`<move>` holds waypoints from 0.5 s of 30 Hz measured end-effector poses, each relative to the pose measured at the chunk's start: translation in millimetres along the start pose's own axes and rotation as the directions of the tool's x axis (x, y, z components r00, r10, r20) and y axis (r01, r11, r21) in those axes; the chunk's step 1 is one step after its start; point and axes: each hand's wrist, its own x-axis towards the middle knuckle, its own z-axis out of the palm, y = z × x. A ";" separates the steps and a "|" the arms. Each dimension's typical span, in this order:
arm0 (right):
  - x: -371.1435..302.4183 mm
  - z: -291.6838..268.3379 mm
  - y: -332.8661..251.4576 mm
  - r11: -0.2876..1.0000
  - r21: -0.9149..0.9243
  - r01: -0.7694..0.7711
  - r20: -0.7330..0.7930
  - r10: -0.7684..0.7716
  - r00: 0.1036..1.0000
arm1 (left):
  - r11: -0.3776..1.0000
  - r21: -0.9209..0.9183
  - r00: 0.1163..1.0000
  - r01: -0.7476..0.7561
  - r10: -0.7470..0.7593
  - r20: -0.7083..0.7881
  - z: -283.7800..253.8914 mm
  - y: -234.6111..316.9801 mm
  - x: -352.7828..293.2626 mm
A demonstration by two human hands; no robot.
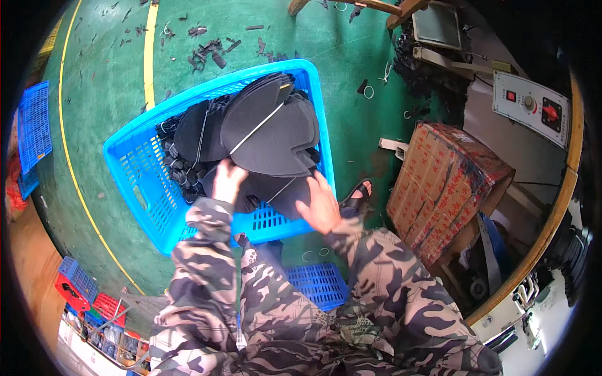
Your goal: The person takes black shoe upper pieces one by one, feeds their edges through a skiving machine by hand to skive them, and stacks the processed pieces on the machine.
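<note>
Though the right hand [322,205] had wide fingers, I couldn't tell whether the left hand [229,180] gripped; the black bundle [263,135] seemed bendy, best held at opposite edges.

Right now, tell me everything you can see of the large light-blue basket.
The basket looks like moulded plastic: light blue, roughly rectangular, with rounded corners, a thick smooth rim and slotted walls. It stands open side up above the green floor; what its base rests on is hidden. Tied bundles of flat black pieces fill much of it. The left hand and right hand reach over its near side; contact with the rim is unclear.
</note>
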 end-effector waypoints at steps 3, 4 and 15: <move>-52.0 -2.1 36.6 0.998 -0.022 0.059 -0.132 -0.061 0.989 | 0.661 -0.719 0.907 0.217 -0.408 -0.101 -21.1 117.5 17.2; -63.3 3.6 44.6 0.998 0.059 -0.021 0.010 0.020 1.000 | 0.855 -0.486 0.905 0.179 -0.337 -0.260 -13.7 127.8 35.2; -171.1 -132.7 4.6 0.835 0.546 -0.063 0.094 0.013 0.995 | 0.952 0.016 0.762 0.306 -0.235 -0.604 20.0 175.5 28.5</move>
